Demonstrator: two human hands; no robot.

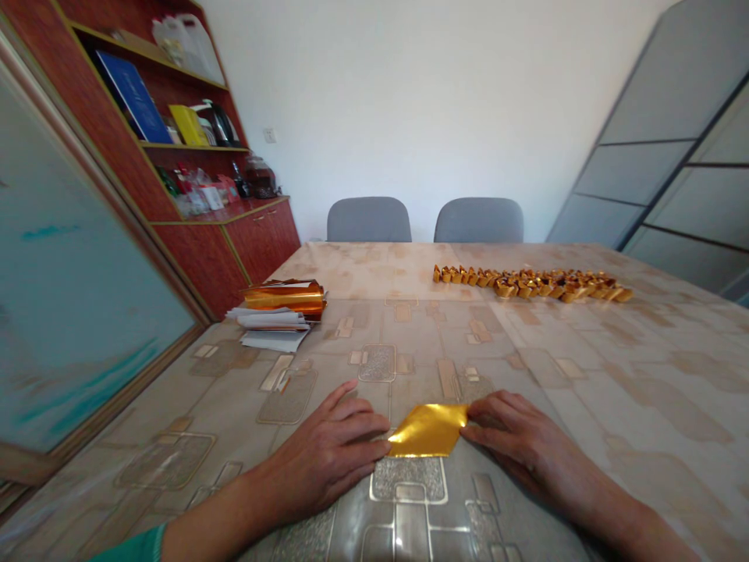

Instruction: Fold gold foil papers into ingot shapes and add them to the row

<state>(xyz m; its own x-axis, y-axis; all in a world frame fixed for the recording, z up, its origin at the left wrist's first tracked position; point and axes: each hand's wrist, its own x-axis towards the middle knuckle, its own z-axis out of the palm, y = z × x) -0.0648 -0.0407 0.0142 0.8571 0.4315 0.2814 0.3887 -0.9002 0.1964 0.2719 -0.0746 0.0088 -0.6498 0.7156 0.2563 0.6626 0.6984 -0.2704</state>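
Note:
A sheet of gold foil paper (430,431), folded into a slanted four-sided shape, lies low over the patterned tablecloth (409,488) in front of me. At its left corner are the thumb and fingertips of my left hand (336,441), closed on the edge, while one finger of that hand sticks up and away. My right hand (523,437) pinches the upper right corner between thumb and fingers. The undersides of both hands are hidden.
Farther left lies a stack of gold foil and white paper sheets (278,312). Rows of small folded gold paper pieces (532,285) stand at the far right. Two grey chairs (368,218) are behind the table, and a red-brown cabinet (257,238) stands at the left.

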